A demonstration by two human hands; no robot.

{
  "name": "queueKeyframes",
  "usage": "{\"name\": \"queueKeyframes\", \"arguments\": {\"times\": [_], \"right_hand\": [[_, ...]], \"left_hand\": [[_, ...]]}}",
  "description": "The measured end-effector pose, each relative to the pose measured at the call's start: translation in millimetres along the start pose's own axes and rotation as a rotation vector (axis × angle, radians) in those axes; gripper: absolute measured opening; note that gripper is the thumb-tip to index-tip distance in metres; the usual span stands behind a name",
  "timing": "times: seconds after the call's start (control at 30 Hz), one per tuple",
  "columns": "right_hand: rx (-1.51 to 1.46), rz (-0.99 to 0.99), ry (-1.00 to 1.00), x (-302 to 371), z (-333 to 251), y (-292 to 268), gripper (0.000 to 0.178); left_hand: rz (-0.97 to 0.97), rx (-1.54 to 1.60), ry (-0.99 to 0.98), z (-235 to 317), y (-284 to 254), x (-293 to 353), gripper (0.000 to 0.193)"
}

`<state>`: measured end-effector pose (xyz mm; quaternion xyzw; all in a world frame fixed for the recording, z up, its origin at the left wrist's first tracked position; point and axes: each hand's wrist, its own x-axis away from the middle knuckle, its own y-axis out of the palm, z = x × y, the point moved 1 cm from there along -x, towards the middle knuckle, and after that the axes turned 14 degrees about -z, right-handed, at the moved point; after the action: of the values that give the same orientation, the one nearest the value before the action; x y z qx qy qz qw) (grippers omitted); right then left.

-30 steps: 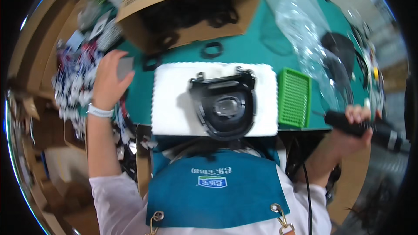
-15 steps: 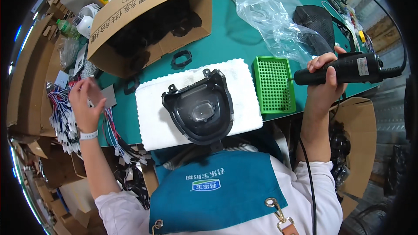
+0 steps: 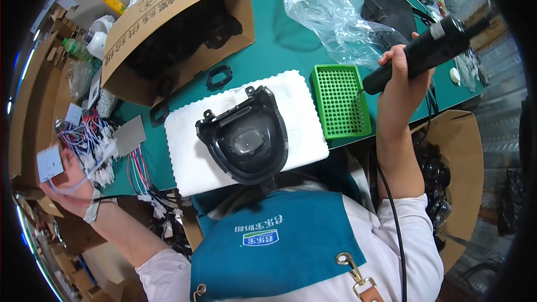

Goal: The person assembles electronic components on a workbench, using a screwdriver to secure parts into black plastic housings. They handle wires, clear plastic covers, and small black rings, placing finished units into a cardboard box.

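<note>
At the far left, my left hand is closed on a pale square plate with a light wire trailing over the palm; motion smears the fingers a little. My right hand grips a black corded electric screwdriver, its bit end pointing down-left beside a green perforated screw tray. Between my hands, a black lamp-like housing with an oval lens lies on a white cloth. Bundled wires with white connectors lie beside my left hand, and a grey square plate rests nearby.
A cardboard box full of black parts lies open beyond the cloth, with a black ring-shaped part before it. Clear plastic sheeting and a black mesh item lie at the far right. Another carton stands below the table's right edge.
My left hand has moved left and nearer, and now has a pale square plate with it. My right hand has tilted the screwdriver, its cord end rising. The whole view has shifted slightly.
</note>
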<state>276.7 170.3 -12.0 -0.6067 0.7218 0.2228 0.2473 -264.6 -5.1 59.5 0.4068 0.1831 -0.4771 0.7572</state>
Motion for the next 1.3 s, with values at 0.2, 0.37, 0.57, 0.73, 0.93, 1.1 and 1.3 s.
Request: {"name": "queueKeyframes", "arguments": {"times": [0.2, 0.37, 0.57, 0.73, 0.93, 1.1, 1.3], "right_hand": [[-0.229, 0.086, -0.028, -0.1, -53.6, 9.1, 0.036], [-0.503, -0.307, -0.145, 12.3, -79.8, 20.0, 0.055], [-0.529, -0.533, -0.068, 28.0, -95.6, 73.8, 0.07], [-0.442, -0.646, -0.086, 26.2, -81.0, 88.9, 0.067], [-0.386, -0.726, -0.09, 24.9, -75.8, 94.8, 0.064], [-0.362, -0.761, -0.093, 26.4, -75.3, 98.4, 0.062], [-0.35, -0.807, -0.101, 29.0, -74.4, 101.3, 0.06]], "left_hand": [[-0.907, -0.72, -0.197, -1.1, 131.4, 69.9, 0.085], [-1.206, -1.28, -0.235, -80.0, 231.3, 124.7, 0.067], [-1.093, -1.363, -0.239, -113.7, 233.5, 144.3, 0.06], [-1.062, -1.32, -0.251, -116.3, 232.6, 145.8, 0.061], [-1.026, -1.281, -0.274, -114.9, 234.6, 147.8, 0.063], [-0.991, -1.256, -0.257, -118.2, 231.8, 151.3, 0.064], [-0.942, -1.22, -0.182, -123.3, 228.6, 156.1, 0.062]]}}
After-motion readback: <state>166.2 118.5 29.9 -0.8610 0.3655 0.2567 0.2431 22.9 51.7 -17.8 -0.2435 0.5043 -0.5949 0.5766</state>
